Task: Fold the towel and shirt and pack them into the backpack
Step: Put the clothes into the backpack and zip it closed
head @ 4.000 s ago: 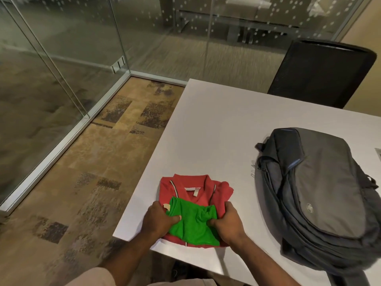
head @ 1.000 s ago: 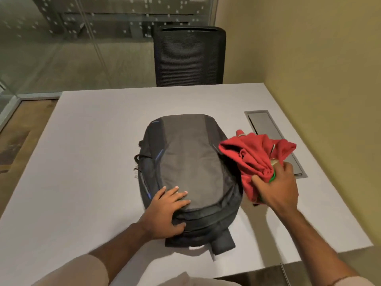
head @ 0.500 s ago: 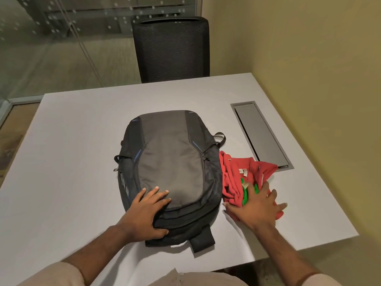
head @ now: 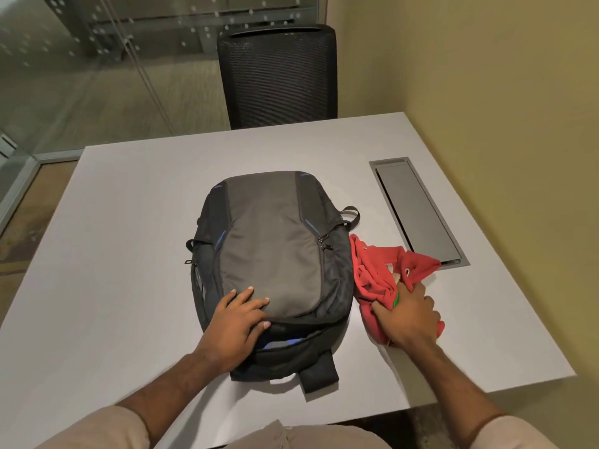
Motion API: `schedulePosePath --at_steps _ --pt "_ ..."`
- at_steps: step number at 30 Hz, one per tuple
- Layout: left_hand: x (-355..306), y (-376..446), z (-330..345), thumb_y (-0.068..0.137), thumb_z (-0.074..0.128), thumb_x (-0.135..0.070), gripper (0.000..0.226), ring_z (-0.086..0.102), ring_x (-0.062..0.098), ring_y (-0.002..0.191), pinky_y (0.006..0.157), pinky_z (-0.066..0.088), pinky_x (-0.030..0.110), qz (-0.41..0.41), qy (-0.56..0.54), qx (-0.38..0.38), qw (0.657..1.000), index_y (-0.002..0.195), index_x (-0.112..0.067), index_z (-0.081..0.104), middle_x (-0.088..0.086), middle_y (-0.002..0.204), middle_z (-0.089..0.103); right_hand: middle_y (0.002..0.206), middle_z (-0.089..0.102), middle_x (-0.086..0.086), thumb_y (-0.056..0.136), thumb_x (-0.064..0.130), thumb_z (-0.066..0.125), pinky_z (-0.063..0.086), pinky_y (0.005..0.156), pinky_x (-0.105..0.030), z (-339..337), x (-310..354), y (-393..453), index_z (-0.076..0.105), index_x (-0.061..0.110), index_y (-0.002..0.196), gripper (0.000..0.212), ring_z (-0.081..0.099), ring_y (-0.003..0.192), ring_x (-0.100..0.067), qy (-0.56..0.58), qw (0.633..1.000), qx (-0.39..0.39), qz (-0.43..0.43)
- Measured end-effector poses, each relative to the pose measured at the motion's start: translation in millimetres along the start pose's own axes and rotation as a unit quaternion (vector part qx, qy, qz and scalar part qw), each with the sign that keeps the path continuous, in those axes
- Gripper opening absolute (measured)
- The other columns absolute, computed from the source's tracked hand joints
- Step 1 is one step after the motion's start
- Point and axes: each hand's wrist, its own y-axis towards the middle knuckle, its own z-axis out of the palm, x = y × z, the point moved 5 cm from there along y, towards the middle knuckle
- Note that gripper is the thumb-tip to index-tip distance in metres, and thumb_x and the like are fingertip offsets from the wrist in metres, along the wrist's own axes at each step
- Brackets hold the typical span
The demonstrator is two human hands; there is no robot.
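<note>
A grey and black backpack [head: 272,254] lies flat in the middle of the white table [head: 129,238]. My left hand [head: 236,322] rests on its near end with the fingers spread over the front panel. Just right of the backpack, the red shirt [head: 372,273] lies crumpled on the table. Only a sliver of the green towel [head: 396,299] shows inside it. My right hand [head: 408,315] grips this bundle at its near side, fingers curled into the cloth. A dark gap with a blue lining shows at the backpack's near end, below my left hand.
A black mesh chair [head: 278,72] stands at the table's far edge. A grey metal cable hatch [head: 418,209] is set into the table to the right of the shirt. A yellow wall runs along the right; glass partitions stand behind and to the left.
The shirt and towel bundle came down from the air onto the table right of the backpack. My right hand, flat on it half a second ago, now curls into the cloth. My left hand stayed on the backpack.
</note>
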Motion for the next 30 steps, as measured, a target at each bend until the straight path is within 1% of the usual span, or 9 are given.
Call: schedulePosePath --at_steps 3,5,7,9,14,17,21,26,30 --pt "-2.1 10.3 -22.4 0.101 0.016 -0.055 0.066 0.055 0.02 0.129 0.11 0.029 0.031 0.019 -0.006 -0.091 0.996 0.103 -0.02 0.072 -0.005 0.114 0.071 0.125 0.05 -0.017 0.078 0.058 0.059 0.048 0.091 -0.049 -13.2 -1.4 -2.3 0.044 0.02 0.139 0.074 0.055 0.107 -0.042 0.116 0.993 -0.02 0.034" --pt "-0.4 18.2 -48.0 0.103 0.019 -0.052 0.063 0.066 0.024 0.103 0.091 0.042 0.032 0.032 -0.018 -0.144 0.989 0.09 -0.015 0.068 0.002 0.094 0.073 0.123 0.052 -0.018 0.079 0.055 0.06 0.05 0.089 -0.048 -27.6 5.0 -7.1 0.047 0.019 0.135 0.068 0.057 0.103 -0.042 0.166 0.985 -0.041 0.035" --pt "3.3 27.1 -77.2 0.103 0.019 -0.054 0.06 0.065 0.023 0.071 0.062 0.04 0.03 0.017 -0.019 -0.185 0.982 0.081 -0.017 0.06 0.0 0.073 0.067 0.119 0.054 -0.015 0.079 0.05 0.063 0.05 0.088 -0.048 -44.3 15.9 -14.9 0.049 0.022 0.132 0.061 0.058 0.101 -0.04 0.19 0.979 -0.063 0.029" --pt "6.3 39.2 -106.7 0.102 0.018 -0.056 0.057 0.06 0.022 0.056 0.051 0.031 0.027 -0.006 -0.013 -0.224 0.974 0.077 -0.019 0.054 -0.003 0.062 0.061 0.113 0.055 -0.01 0.078 0.047 0.065 0.05 0.085 -0.046 -63.8 31.7 -23.2 0.053 0.024 0.125 0.054 0.058 0.1 -0.038 0.203 0.976 -0.084 0.014" --pt "9.0 82.0 -174.4 0.099 0.03 -0.049 0.045 0.06 0.029 0.058 0.054 0.031 0.028 -0.011 0.004 -0.287 0.958 0.08 -0.017 0.055 0.003 0.064 0.063 0.099 0.052 -0.003 0.076 0.045 0.069 0.039 0.071 -0.034 -114.5 77.0 -42.5 0.056 0.03 0.119 0.048 0.059 0.094 -0.033 0.191 0.974 -0.118 -0.034" --pt "11.5 104.1 -214.1 0.101 0.042 -0.04 0.032 0.063 0.033 0.064 0.057 0.033 0.029 0.0 0.021 -0.316 0.948 0.086 -0.017 0.059 0.006 0.073 0.068 0.1 0.053 -0.004 0.075 0.049 0.068 0.043 0.07 -0.036 -140.6 99.4 -54.5 0.054 0.032 0.125 0.055 0.06 0.094 -0.034 0.163 0.973 -0.146 -0.07" --pt "21.1 127.3 -252.9 0.103 0.04 -0.039 0.031 0.063 0.033 0.072 0.06 0.037 0.034 -0.018 0.027 -0.327 0.944 0.091 -0.017 0.059 0.006 0.08 0.07 0.11 0.055 -0.003 0.069 0.059 0.06 0.05 0.075 -0.041 -159.6 115.7 -71.3 0.047 0.039 0.133 0.068 0.06 0.098 -0.034 0.134 0.978 -0.133 -0.094" --pt "33.5 147.9 -276.1 0.103 0.038 -0.042 0.034 0.059 0.035 0.074 0.06 0.033 0.035 -0.07 -0.035 -0.337 0.938 0.084 -0.018 0.053 0.008 0.079 0.067 0.101 0.053 0.004 0.061 0.066 0.053 0.047 0.068 -0.034 -170.6 144.0 -96.9 0.055 0.039 0.123 0.067 0.06 0.091 -0.026 0.076 0.984 -0.107 -0.119" --pt "24.7 156.8 -278.1 0.103 0.038 -0.044 0.036 0.06 0.038 0.079 0.062 0.039 0.038 -0.056 -0.049 -0.325 0.943 0.086 -0.017 0.055 0.01 0.083 0.068 0.113 0.054 0.001 0.059 0.071 0.045 0.049 0.076 -0.038 -155.6 193.5 -104.8 0.05 0.038 0.128 0.076 0.059 0.099 -0.029 0.0 0.98 -0.088 -0.178"
